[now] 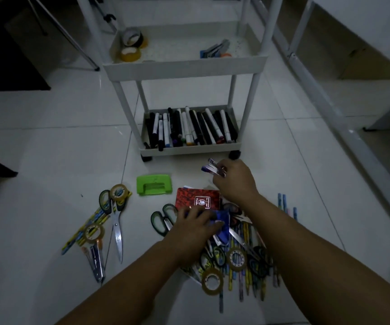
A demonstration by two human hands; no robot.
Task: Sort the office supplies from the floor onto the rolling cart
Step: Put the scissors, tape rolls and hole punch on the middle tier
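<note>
The white rolling cart [184,66] stands on the tiled floor [48,148] beyond the pile. Its lower tray [190,148] holds a row of markers [189,129], packed side by side with their long axes running front to back, caps toward the camera. The middle tray [184,64] carries tape rolls [132,46] at its left end and staplers [216,50] at its right.

On the floor, the main heap of pencils [245,261], scissors [163,221] and tape lies under both forearms, the pencils mostly pointing away from the camera. A second pair of scissors [116,221] lies to the left, blades toward the camera, beside a green hole punch [153,184].

A red notebook [197,199] lies flat near the cart with a white emblem and script on its cover, too small to read.

The left hand [195,224] rests spread on the pile, fingers straight, touching a blue packet [222,225] beside the notebook. The right hand [234,179] is raised just in front of the cart's lower tray, pinching a small stapler [212,168] whose long axis tilts up to the left.
</note>
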